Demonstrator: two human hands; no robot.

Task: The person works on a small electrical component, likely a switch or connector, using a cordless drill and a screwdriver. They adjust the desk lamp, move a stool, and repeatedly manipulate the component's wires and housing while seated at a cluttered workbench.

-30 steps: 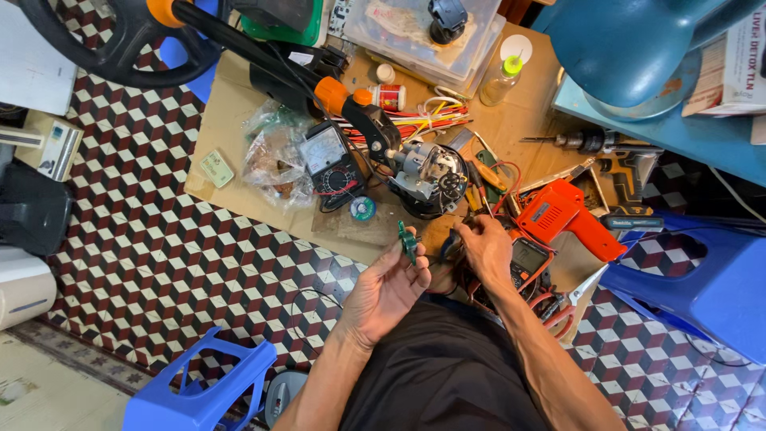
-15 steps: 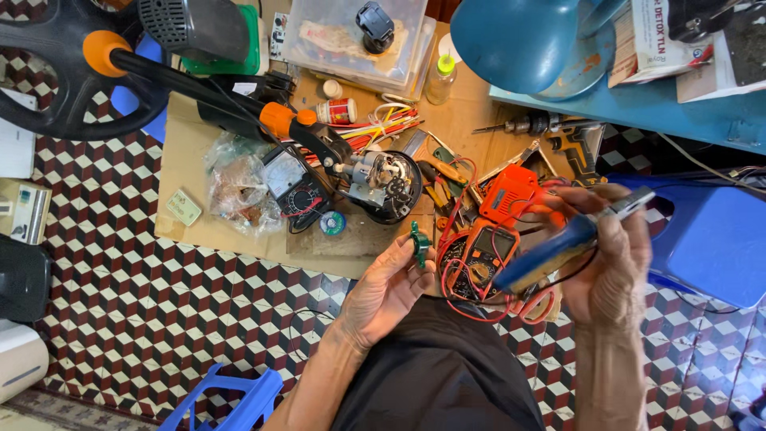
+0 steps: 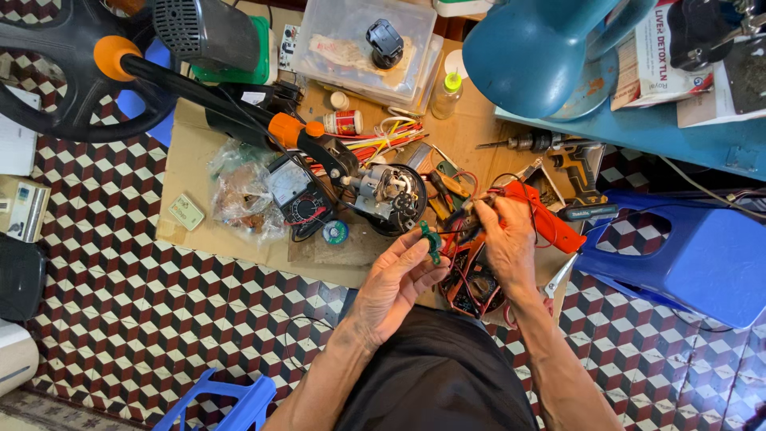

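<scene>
Left hand (image 3: 396,279) is pinching small green part (image 3: 432,243) above desk (image 3: 471,144) edge | right hand (image 3: 504,239) is gripping wires (image 3: 455,239) over orange multimeter (image 3: 477,283) | joining is appearing unfinished; parts apart.

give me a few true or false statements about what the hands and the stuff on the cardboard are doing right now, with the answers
1. The left hand pinches a small green part at its fingertips. True.
2. The right hand rests flat on the blue plastic stool. False: it is over the tangle of wires and tools on the cardboard, apart from the stool.
3. An analog meter lies on the cardboard left of the round motor. True.
4. The clear plastic box is empty. False: a small black part lies in it.
5. The small squeeze bottle has a red cap. False: its cap is yellow-green.
</scene>
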